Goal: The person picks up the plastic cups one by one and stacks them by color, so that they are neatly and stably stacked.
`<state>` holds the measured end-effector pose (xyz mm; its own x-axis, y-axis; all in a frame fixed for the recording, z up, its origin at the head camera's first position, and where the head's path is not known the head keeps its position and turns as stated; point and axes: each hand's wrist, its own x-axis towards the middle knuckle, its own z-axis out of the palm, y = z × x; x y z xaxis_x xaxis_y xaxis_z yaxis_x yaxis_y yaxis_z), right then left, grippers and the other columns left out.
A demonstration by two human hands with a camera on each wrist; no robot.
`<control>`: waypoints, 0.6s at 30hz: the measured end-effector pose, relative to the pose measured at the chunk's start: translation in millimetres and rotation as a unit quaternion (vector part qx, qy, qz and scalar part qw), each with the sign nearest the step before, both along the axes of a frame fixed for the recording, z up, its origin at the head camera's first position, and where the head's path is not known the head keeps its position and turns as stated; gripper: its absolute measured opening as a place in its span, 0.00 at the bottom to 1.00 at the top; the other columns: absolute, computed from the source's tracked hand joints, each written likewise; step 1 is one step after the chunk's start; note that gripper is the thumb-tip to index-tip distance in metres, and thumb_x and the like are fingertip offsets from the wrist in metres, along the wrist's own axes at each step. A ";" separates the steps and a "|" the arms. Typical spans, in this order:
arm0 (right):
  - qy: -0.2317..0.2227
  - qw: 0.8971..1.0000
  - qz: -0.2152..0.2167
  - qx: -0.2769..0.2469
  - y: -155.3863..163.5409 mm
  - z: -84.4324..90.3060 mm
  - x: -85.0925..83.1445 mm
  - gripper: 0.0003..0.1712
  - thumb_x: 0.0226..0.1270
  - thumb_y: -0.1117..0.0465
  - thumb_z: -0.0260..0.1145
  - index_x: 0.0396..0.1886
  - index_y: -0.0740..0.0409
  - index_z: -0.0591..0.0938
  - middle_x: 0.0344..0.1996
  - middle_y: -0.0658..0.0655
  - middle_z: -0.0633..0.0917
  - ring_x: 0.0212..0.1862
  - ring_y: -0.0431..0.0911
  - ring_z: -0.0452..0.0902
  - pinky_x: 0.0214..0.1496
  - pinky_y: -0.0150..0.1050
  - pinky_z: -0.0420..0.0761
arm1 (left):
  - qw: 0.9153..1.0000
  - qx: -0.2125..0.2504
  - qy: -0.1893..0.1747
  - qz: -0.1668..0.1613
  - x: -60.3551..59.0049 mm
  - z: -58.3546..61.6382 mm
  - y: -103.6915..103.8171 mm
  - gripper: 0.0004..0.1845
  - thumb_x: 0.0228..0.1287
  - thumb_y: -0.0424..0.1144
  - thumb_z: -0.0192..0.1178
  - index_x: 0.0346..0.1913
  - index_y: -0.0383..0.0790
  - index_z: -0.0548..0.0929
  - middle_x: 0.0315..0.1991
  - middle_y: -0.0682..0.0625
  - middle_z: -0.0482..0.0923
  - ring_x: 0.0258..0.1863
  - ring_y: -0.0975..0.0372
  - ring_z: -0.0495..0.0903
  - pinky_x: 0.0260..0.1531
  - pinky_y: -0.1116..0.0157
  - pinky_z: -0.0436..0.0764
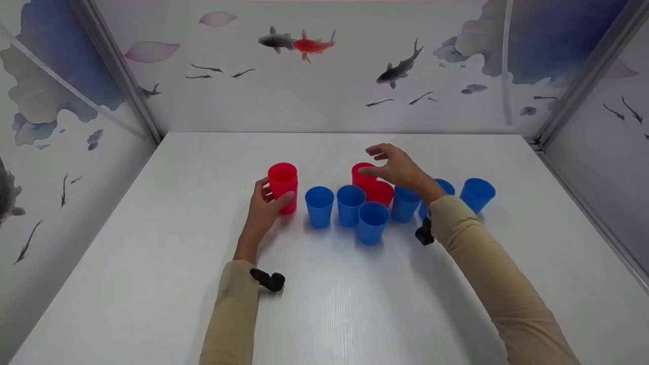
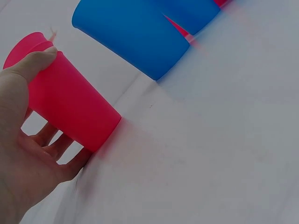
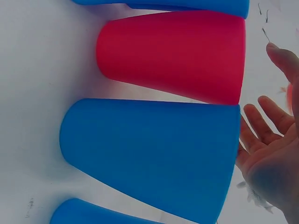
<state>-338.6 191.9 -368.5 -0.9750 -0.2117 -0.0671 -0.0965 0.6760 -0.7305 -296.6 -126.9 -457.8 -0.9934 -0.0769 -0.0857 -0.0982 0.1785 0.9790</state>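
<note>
Left hand (image 1: 262, 208) curled round a red stack (image 1: 284, 188), thumb on the near side, fingers behind. Stack upright, base down at the white table (image 1: 304, 319), left of all other cups. Contents: one red cup nested in another, a second rim showing just below the top one. Look: plain, smooth, strong red; walls taper to a narrower base.

Right hand (image 1: 403, 170) wide, thumb and fingers apart, at the back red cup (image 1: 359, 179). Thumb overlaps its mouth in the head view; cannot tell whether it touches. Front red cup (image 1: 380, 191) just nearer, partly behind blue ones.

Blue cups (image 1: 319, 210): six in view, same tapered form, mouths up. One is partly hidden by the right forearm (image 1: 487, 263).
</note>
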 end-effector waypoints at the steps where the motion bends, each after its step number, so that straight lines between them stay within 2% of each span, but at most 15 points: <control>1: -0.005 1.000 -0.001 0.002 -0.6 -1.0 -0.1 0.42 0.61 0.46 0.74 0.72 0.50 0.67 0.70 0.57 0.71 0.72 0.56 0.66 0.64 0.52 0.80 | 1.000 0.000 0.000 0.001 0.2 -0.2 -0.2 0.50 0.55 0.52 0.74 0.76 0.53 0.55 0.72 0.50 0.65 0.72 0.54 0.64 0.67 0.55 0.76; 12: -0.032 0.999 0.011 0.035 -5.3 -8.7 -2.0 0.47 0.58 0.46 0.76 0.73 0.52 0.65 0.71 0.59 0.70 0.72 0.56 0.66 0.65 0.52 0.80 | 1.000 0.004 -0.004 0.002 1.3 -1.6 -1.3 0.50 0.55 0.52 0.74 0.76 0.53 0.55 0.72 0.49 0.65 0.72 0.54 0.64 0.67 0.54 0.75; 18: -0.042 0.997 0.009 0.062 -4.5 -7.7 -2.4 0.49 0.58 0.48 0.76 0.74 0.53 0.63 0.71 0.62 0.69 0.72 0.58 0.66 0.65 0.53 0.80 | 1.000 0.006 0.006 -0.001 0.6 -0.4 -0.4 0.50 0.56 0.52 0.74 0.76 0.52 0.56 0.72 0.48 0.65 0.72 0.53 0.64 0.67 0.54 0.76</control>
